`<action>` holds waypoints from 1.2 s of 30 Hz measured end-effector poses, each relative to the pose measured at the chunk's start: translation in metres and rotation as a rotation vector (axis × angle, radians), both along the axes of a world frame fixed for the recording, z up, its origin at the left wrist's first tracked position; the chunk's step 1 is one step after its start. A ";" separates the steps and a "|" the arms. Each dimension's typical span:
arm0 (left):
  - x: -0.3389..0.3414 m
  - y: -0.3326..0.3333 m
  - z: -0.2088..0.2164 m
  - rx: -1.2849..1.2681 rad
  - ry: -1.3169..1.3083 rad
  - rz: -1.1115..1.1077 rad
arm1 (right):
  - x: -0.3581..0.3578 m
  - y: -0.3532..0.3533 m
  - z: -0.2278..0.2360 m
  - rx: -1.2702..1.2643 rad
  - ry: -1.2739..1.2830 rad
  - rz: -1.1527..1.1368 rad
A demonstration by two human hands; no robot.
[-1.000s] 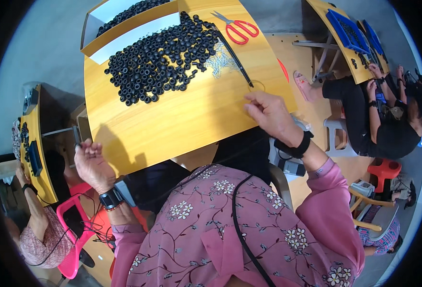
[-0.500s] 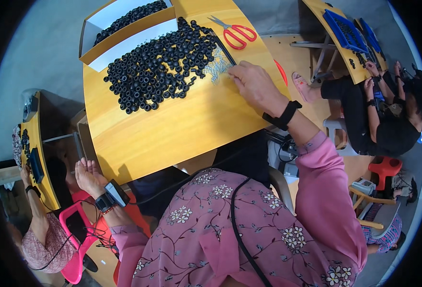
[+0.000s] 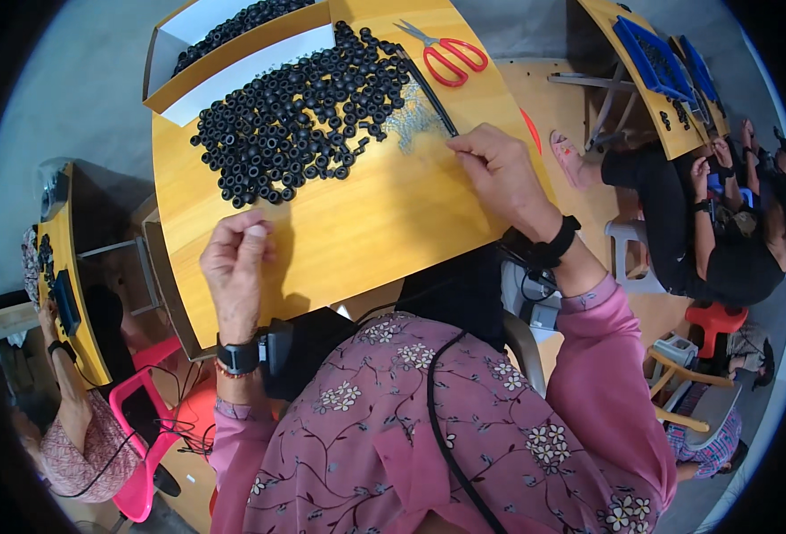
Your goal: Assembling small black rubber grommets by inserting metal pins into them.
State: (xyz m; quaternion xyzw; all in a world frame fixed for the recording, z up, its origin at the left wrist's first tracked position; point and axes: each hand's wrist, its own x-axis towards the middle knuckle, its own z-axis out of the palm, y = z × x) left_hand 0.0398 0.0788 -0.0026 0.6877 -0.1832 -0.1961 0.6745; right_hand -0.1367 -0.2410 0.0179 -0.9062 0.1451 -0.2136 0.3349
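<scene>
Over the front left of the yellow table, my left hand [image 3: 237, 262] is closed, thumb against curled fingers. Whatever it might hold is hidden. My right hand [image 3: 504, 173] is in a pinch at the table's right side, its fingertips beside the near end of a thin black rod [image 3: 429, 93]. Whether something small is between those fingers cannot be made out. A wide pile of small black ring-shaped parts [image 3: 295, 125] covers the table's middle and far left. Small silvery pieces [image 3: 411, 120] lie scattered between the pile and the rod.
Behind the pile stands an open cardboard box [image 3: 242, 62] with more black parts. Red-handled scissors [image 3: 451, 62] lie at the far right of the table [image 3: 366, 231]. Other people sit at side tables, with blue trays [image 3: 651, 58] on the right and a pink chair [image 3: 148, 445] on the left.
My left hand has risen from beside the table's edge to above it, its fingers going from apart to closed. My right hand has shifted slightly right and nearer, uncovering more of the rod.
</scene>
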 end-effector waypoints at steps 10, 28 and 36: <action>-0.008 -0.050 0.007 0.269 -0.270 -0.169 | 0.026 0.017 0.000 -0.181 0.189 0.115; -0.008 -0.096 0.004 0.438 -0.738 -0.180 | 0.020 0.020 -0.001 -0.168 0.196 0.151; -0.008 -0.103 0.005 0.504 -0.825 -0.175 | 0.001 0.034 0.009 0.294 0.197 0.118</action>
